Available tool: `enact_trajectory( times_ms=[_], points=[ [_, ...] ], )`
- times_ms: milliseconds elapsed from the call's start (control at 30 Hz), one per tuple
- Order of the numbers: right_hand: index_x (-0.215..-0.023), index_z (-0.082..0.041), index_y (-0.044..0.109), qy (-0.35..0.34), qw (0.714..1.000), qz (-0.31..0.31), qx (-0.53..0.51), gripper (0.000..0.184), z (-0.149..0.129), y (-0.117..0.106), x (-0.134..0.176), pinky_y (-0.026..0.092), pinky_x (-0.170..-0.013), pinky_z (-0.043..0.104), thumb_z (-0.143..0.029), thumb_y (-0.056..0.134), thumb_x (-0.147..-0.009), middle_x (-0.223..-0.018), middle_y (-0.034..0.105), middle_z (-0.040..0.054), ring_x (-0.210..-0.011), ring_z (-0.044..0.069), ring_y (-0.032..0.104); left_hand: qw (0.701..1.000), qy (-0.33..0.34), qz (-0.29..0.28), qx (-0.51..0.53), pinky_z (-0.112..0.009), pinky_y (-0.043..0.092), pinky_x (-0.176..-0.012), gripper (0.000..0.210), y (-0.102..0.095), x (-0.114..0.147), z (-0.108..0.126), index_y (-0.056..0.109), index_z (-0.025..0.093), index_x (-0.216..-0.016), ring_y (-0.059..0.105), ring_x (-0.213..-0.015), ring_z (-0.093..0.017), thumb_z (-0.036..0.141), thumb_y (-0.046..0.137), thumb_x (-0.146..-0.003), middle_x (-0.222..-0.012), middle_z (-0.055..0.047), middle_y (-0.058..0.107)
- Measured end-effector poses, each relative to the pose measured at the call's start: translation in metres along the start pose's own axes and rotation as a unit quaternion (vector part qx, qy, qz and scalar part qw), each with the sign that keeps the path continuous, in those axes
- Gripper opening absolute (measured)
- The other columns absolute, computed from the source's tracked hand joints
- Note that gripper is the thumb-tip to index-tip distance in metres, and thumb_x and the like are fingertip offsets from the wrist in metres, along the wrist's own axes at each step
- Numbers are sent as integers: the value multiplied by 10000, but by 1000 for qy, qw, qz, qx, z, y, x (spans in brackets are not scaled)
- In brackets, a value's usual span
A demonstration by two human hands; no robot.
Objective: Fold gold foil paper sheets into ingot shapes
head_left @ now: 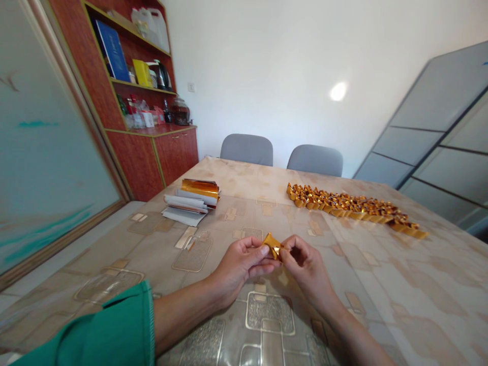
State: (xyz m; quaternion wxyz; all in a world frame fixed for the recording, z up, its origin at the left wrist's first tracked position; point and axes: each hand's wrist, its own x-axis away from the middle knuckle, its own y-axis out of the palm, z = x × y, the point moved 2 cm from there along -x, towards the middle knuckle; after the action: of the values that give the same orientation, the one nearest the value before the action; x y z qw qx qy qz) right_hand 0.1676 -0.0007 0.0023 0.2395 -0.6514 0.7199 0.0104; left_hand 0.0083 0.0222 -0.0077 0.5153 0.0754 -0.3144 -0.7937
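Between my two hands, a little above the table, is a small folded piece of gold foil paper (pixel 271 243). My left hand (pixel 247 259) grips its left side, thumb on top and fingers beneath. At the right end, my right hand (pixel 305 262) pinches it between thumb and forefinger. Beyond my left hand lies a stack of foil sheets (pixel 186 203), some gold side out and some showing a pale grey back. Farther right, folded gold foil pieces (pixel 346 203) sit packed together in long rows.
A patterned plastic cover lies over the table (pixel 259 190). Two grey chairs (pixel 247 149) stand at its far edge by the wall. A red-brown cabinet (pixel 173 155) with filled shelves is at the back left. Pale panelled doors (pixel 415 117) are on the right.
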Motion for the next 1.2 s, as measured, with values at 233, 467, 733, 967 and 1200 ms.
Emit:
enact_trajectory(
  times_ms=[233, 467, 733, 967, 1200],
  points=[
    [-688, -215, 547, 48, 998, 24, -44, 226, -5, 2, 0, 375, -544, 261, -383, 651, -798, -623, 536, -27, -582, 149, 469, 1000, 19, 5, -9, -180, 594, -653, 403, 2, 2, -2, 602, 131, -834, 754, -734, -164, 339, 892, -648, -814, -76, 770],
    [-769, -220, 549, 46, 996, 42, -61, 234, -1, 2, 0, 395, -561, 273, -424, 650, -824, -684, 543, -21, -610, 155, 490, 1000, 24, 9, -16, -174, 584, -653, 403, 1, 0, -2, 594, 137, -823, 755, -746, -163, 325, 897, -637, -797, -63, 766],
    [-728, -222, 552, 50, 995, 53, -65, 290, 2, 0, 1, 383, -545, 280, -460, 698, -806, -669, 548, -17, -591, 156, 484, 999, 40, 11, -32, -180, 571, -643, 422, 3, 1, -2, 592, 141, -807, 747, -732, -159, 342, 905, -607, -795, -61, 768],
    [-707, -223, 551, 48, 994, 33, -92, 291, 0, 1, 0, 397, -563, 274, -447, 701, -818, -670, 545, -13, -611, 157, 488, 996, 62, 10, -59, -195, 557, -627, 414, 3, -1, -2, 614, 137, -786, 727, -692, -149, 377, 898, -602, -745, -44, 753],
    [-705, -216, 545, 51, 993, 44, -101, 301, 0, 0, 2, 410, -570, 272, -452, 679, -834, -677, 531, -17, -617, 152, 488, 993, 78, 14, -86, -236, 565, -645, 382, 4, -1, -4, 610, 144, -770, 733, -729, -181, 387, 872, -635, -763, -58, 756]
  ],
)
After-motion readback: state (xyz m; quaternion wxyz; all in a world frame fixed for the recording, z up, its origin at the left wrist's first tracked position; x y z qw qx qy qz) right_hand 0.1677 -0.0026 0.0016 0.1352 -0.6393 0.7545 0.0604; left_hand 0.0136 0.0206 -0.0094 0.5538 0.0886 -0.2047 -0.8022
